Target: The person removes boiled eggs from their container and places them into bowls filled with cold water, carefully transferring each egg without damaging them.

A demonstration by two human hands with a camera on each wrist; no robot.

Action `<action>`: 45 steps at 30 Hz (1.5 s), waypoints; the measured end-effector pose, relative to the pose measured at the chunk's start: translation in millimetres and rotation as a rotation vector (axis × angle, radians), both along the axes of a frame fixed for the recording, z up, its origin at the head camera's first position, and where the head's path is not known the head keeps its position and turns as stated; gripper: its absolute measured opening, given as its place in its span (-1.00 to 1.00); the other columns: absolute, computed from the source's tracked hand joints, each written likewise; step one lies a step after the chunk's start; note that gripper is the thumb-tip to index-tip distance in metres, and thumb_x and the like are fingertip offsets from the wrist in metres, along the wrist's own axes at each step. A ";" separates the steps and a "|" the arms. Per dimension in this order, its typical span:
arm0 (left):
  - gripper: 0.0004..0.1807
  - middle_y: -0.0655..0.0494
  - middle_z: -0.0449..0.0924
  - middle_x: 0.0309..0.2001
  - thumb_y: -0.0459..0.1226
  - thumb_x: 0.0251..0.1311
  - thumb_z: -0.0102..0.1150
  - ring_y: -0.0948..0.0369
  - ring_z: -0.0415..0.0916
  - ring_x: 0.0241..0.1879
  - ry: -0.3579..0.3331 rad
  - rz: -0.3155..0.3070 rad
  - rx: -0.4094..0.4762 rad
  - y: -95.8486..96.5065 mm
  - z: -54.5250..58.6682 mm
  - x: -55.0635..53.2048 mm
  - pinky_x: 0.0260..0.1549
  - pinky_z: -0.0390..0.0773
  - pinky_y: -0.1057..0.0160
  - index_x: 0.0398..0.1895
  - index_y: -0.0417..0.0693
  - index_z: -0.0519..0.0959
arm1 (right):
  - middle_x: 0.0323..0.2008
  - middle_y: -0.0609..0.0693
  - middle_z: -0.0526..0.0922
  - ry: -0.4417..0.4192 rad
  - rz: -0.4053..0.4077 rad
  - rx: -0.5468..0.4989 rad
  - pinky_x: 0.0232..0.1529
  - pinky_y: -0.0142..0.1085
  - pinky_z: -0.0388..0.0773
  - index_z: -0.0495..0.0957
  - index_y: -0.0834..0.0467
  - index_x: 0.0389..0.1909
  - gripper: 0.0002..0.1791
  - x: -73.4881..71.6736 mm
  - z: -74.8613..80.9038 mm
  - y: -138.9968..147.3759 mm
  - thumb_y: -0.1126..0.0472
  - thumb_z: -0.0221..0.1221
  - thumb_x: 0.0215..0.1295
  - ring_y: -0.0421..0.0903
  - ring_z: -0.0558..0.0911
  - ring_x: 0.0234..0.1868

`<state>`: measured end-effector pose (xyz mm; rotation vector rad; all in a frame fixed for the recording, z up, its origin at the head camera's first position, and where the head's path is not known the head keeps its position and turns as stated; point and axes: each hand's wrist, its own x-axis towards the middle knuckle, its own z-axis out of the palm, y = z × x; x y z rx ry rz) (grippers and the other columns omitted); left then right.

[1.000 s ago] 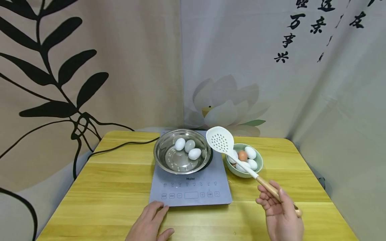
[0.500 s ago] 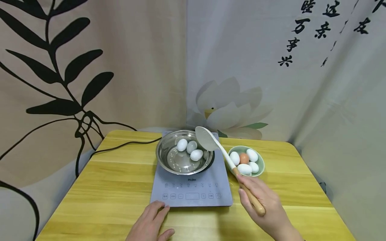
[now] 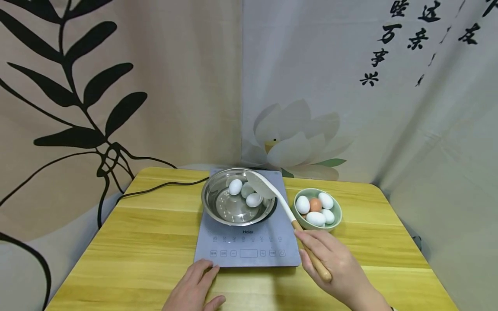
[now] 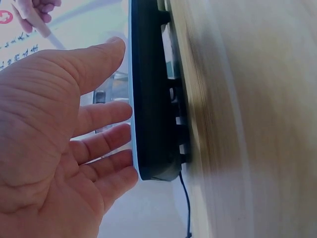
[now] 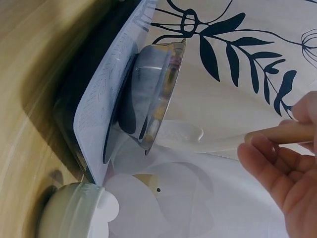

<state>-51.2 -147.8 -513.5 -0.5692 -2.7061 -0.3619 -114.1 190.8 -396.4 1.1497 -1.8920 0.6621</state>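
Observation:
My right hand [image 3: 336, 263] grips the wooden handle of a white slotted spoon [image 3: 285, 207], whose head tilts over the right rim of a steel bowl [image 3: 210, 207]. In the right wrist view, fingers and thumb close round the handle. Inside the bowl lie several eggs [image 3: 254, 200] in clear water, one partly covered by the spoon head. The bowl stands on a grey induction cooker [image 3: 249, 242]. My left hand [image 3: 194, 287] rests relaxed at the cooker's front left corner; in the left wrist view, its fingertips touch the edge and hold nothing.
A green bowl [image 3: 338, 218] of white eggs and brown ones stands on the wooden table [image 3: 155, 246], right of the cooker. A black cord [image 3: 167, 185] runs left from behind the steel bowl. Printed curtains [image 3: 186, 86] hang close behind the table.
My right hand has turned over and moved left, flipping the slotted spoon and bringing its head from beside the steel bowl down over its rim. My left hand stays in place.

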 end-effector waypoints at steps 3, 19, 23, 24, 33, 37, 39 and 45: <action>-0.27 0.12 0.55 0.15 0.19 0.05 0.57 0.17 0.54 0.17 0.028 0.000 -0.007 0.0 -0.9 -0.3 0.17 0.71 0.11 0.13 -0.13 0.72 | -0.14 0.11 0.77 0.009 0.001 0.024 -0.09 -0.46 0.72 0.73 0.34 0.07 -0.63 0.0 1.2 0.0 0.14 0.11 0.62 -0.05 0.74 -0.20; -0.26 0.15 0.55 0.14 0.24 0.04 0.55 0.19 0.54 0.17 0.095 -0.004 -0.014 -0.2 -6.0 -2.3 0.15 0.67 0.14 0.11 -0.11 0.73 | -0.13 0.10 0.77 0.008 0.041 0.037 -0.18 -0.45 0.68 0.74 0.36 0.02 -0.64 -0.2 1.7 1.5 0.16 0.12 0.61 -0.11 0.72 -0.23; -0.26 0.14 0.55 0.14 0.22 0.01 0.58 0.18 0.55 0.16 0.098 -0.008 -0.009 -0.6 -6.1 -2.4 0.15 0.69 0.13 0.10 -0.11 0.73 | -0.14 0.09 0.77 0.000 0.035 0.040 -0.19 -0.45 0.68 0.74 0.34 0.02 -0.63 0.5 0.3 2.1 0.14 0.10 0.62 -0.12 0.71 -0.23; -0.26 0.14 0.56 0.14 0.21 0.00 0.59 0.18 0.55 0.16 0.101 -0.009 -0.008 -0.8 -6.2 -2.4 0.14 0.69 0.13 0.10 -0.12 0.73 | -0.14 0.08 0.77 -0.003 0.036 0.039 -0.19 -0.45 0.68 0.74 0.34 0.02 -0.63 0.6 -0.1 2.2 0.14 0.10 0.63 -0.12 0.71 -0.23; -0.26 0.13 0.55 0.14 0.24 0.06 0.54 0.17 0.55 0.17 0.077 -0.011 -0.002 -0.9 -5.3 -2.2 0.16 0.69 0.11 0.11 -0.12 0.73 | -0.17 0.15 0.77 -0.055 0.143 -0.032 -0.21 -0.47 0.69 0.73 0.39 0.01 -0.65 -1.1 -6.2 -2.3 0.17 0.15 0.61 -0.09 0.73 -0.26; -0.27 0.14 0.56 0.13 0.24 0.06 0.55 0.18 0.55 0.16 0.105 -0.022 -0.004 -1.6 -7.4 -3.5 0.14 0.69 0.12 0.10 -0.10 0.74 | -0.15 0.17 0.78 -0.113 0.188 -0.073 -0.17 -0.48 0.69 0.72 0.38 0.06 -0.69 -1.1 -10.7 -5.1 0.21 0.20 0.57 -0.10 0.73 -0.23; -0.27 0.14 0.56 0.13 0.24 0.04 0.56 0.17 0.55 0.16 0.127 -0.027 -0.005 -2.3 -8.6 -4.1 0.14 0.69 0.13 0.10 -0.10 0.74 | -0.14 0.17 0.78 -0.138 0.209 -0.093 -0.16 -0.48 0.68 0.71 0.38 0.07 -0.70 -1.4 -13.2 -6.9 0.24 0.22 0.55 -0.10 0.72 -0.21; -0.26 0.15 0.57 0.12 0.24 -0.03 0.59 0.17 0.56 0.14 0.177 -0.029 -0.014 -3.4 -12.4 -5.2 0.13 0.65 0.16 0.07 -0.08 0.75 | -0.16 0.18 0.77 -0.172 0.241 -0.158 -0.17 -0.48 0.68 0.70 0.39 0.09 -0.70 -3.9 -20.9 -13.3 0.27 0.26 0.52 -0.10 0.70 -0.21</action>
